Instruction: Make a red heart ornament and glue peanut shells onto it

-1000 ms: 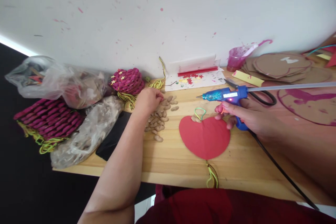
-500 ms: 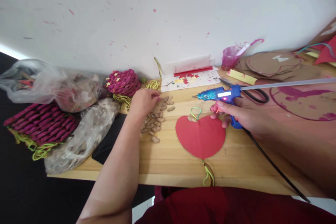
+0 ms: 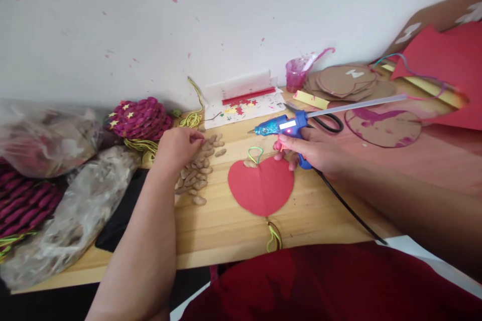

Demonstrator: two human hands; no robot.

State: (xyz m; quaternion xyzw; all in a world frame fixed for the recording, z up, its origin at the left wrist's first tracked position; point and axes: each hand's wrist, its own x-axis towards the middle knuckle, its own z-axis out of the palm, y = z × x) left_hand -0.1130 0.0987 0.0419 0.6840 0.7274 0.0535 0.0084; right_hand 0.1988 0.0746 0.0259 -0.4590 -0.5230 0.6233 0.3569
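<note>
Right hand (image 3: 320,153) wrapped around the grip of the blue glue gun (image 3: 284,126), fingers closed on it, red lamp lit; nozzle points left, hanging over bare tabletop (image 3: 233,230) just above the red heart (image 3: 261,185). A clear glue stick juts out behind the gun toward the right.

Left hand (image 3: 178,146) rests on the peanuts (image 3: 199,170), fingers curled down at the far edge of the pile; whether a nut is already pinched cannot be told from here.

Heart lies flat mid-tabletop, between pile and gun, green-yellow loop at its notch with one nut touching it there; tassel cord hangs off its tip toward the near edge.

Doing it well, as I judge it: pick one nut cleanly, keep the hot nozzle away from the left fingers, lay a small bead on the heart beside the nut already there, press the nut in quickly. Watch the black cord trailing off the near edge so it does not drag the paper.

Hard to read: left fingertips hidden by the knuckles; scissors (image 3: 324,120) partly behind the gun; bags at left blurred and cut off; nozzle tip too small to tell any glue on it
</note>
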